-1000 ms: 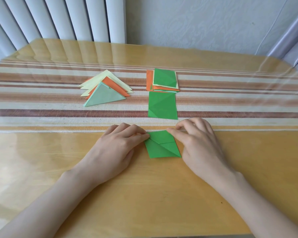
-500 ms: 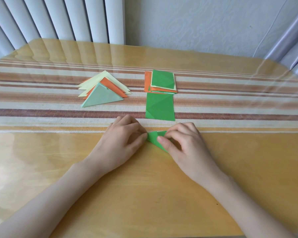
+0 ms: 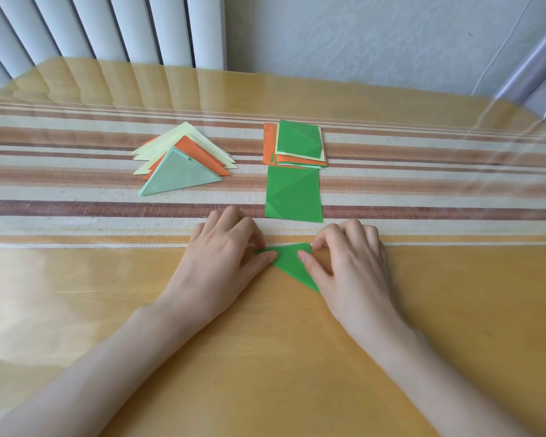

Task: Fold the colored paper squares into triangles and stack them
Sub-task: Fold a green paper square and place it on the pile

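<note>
We see the folded green triangle (image 3: 292, 263) lying flat on the table (image 3: 265, 357) between the two hands, touching both. The left hand (image 3: 224, 257) sits at its left corner, fingers curled, with thumb and fingertips pinching that tip. The right hand (image 3: 350, 266) covers the triangle's right edge. Its fingers are curled too, the thumb lies across the paper and a fingertip rests at the upper right corner. The triangle's lower point runs under the base of the right thumb.

Just beyond the gap between the hands, nearer the right one, we find a loose green square (image 3: 293, 195), and beyond that the stack of unfolded squares (image 3: 298, 141). The pile of finished triangles (image 3: 180, 165) lies farther out, ahead of the left hand and slightly to its left, well apart.
</note>
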`<move>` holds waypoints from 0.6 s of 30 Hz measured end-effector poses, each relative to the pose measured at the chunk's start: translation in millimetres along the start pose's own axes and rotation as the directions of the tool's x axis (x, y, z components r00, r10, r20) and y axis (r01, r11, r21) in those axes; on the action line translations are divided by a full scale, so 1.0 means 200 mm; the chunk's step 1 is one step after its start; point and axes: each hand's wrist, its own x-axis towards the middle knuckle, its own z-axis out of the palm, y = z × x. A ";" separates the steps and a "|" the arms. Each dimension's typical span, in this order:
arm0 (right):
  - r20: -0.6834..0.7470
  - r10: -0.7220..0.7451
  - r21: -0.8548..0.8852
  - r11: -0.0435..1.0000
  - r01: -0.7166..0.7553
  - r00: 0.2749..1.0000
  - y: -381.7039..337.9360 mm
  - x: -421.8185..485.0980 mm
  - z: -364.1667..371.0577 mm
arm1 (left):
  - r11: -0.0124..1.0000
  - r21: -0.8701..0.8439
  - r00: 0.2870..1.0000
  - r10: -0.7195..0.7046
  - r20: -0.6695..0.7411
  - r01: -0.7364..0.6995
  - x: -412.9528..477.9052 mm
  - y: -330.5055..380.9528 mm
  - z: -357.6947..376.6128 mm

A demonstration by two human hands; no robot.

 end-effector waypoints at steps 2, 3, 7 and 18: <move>0.003 -0.003 0.004 1.000 0.003 1.000 0.00 0.00 0.00 | 1.000 0.025 1.000 -0.010 0.000 0.010 -0.01 0.00 0.01; 0.009 -0.006 0.016 1.000 0.006 1.000 0.00 0.00 0.00 | 1.000 0.020 1.000 -0.024 0.005 0.024 -0.01 0.01 0.01; 0.114 -0.005 0.180 0.984 -0.015 0.993 0.02 0.01 0.00 | 0.995 -0.065 0.996 -0.076 0.038 0.078 0.00 0.03 -0.01; 0.302 0.056 0.800 0.528 -0.285 0.952 -0.06 0.07 -0.11 | 0.916 -0.400 0.992 0.061 0.107 -0.013 -0.03 0.07 -0.09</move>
